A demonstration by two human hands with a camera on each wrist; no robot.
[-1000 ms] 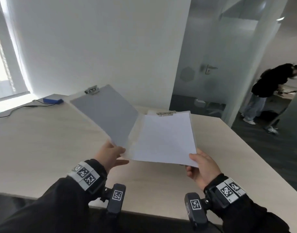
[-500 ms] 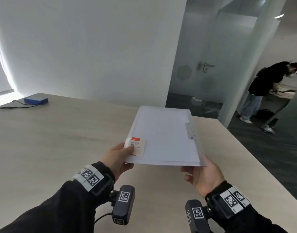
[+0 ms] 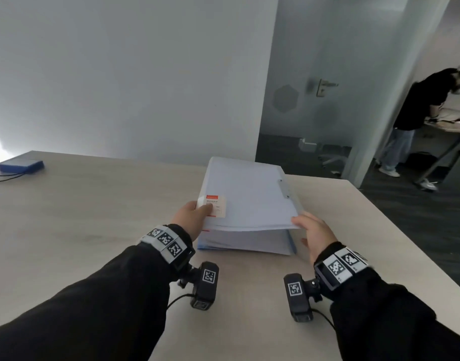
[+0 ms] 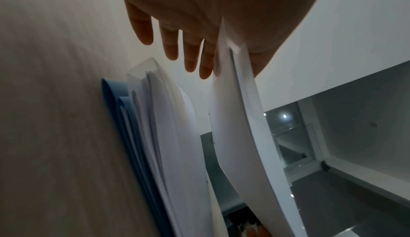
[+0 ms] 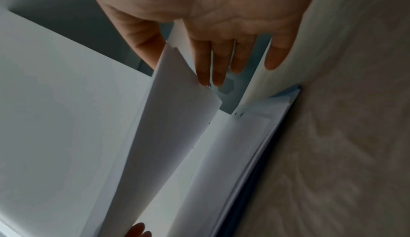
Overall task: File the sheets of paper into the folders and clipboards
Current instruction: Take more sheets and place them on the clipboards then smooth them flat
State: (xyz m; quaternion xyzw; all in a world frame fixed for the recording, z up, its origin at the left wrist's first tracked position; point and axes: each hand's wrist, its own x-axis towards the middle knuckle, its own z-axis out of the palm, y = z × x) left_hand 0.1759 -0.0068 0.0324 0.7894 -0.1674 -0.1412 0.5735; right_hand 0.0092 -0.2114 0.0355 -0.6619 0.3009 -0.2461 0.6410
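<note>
A translucent white folder with a red-topped label is closed and hangs just above a stack of folders and paper on the table. My left hand pinches its near left corner, thumb on the label. My right hand holds the near right corner between thumb and straight fingers. In the left wrist view the folder sits between thumb and fingers above the blue-edged stack. The right wrist view shows the folder apart from the stack.
The pale wooden table reaches a white wall at the back. A blue box with a cable lies at the far left. Right of the table is a glass door, and a person bends over another table.
One second ago the folder was open with a sheet under its clip. It was then closed, and both hands have lowered it forward over the stack on the table.
</note>
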